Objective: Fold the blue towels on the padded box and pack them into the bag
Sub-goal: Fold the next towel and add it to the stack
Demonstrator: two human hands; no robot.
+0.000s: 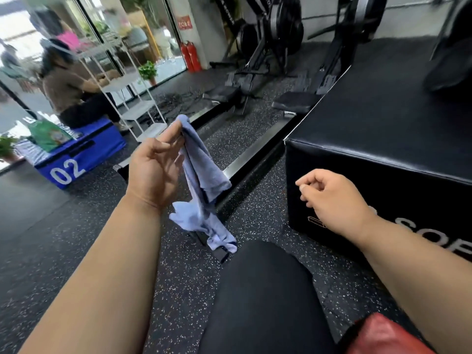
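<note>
Head view: a person sits on speckled gym floor (pixel 178 290) beside a black padded box (pixel 383 139).
Left hand (pixel 153 169): raised, grip pinching the top of a blue towel (pixel 201 180) between thumb and fingertips.
Towel: hangs crumpled in the air — off the box, left of its near corner, its lower end just above the person's knee (pixel 260 290).
Right hand (pixel 332 195): grip narrow, fingers curled on nothing, in front of the box's near side.
Far left: blue box marked 02 (pixel 76 159) — another person seated on it.

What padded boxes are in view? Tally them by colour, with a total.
Black padded box: 1
Blue padded box: 1
Total: 2
</note>
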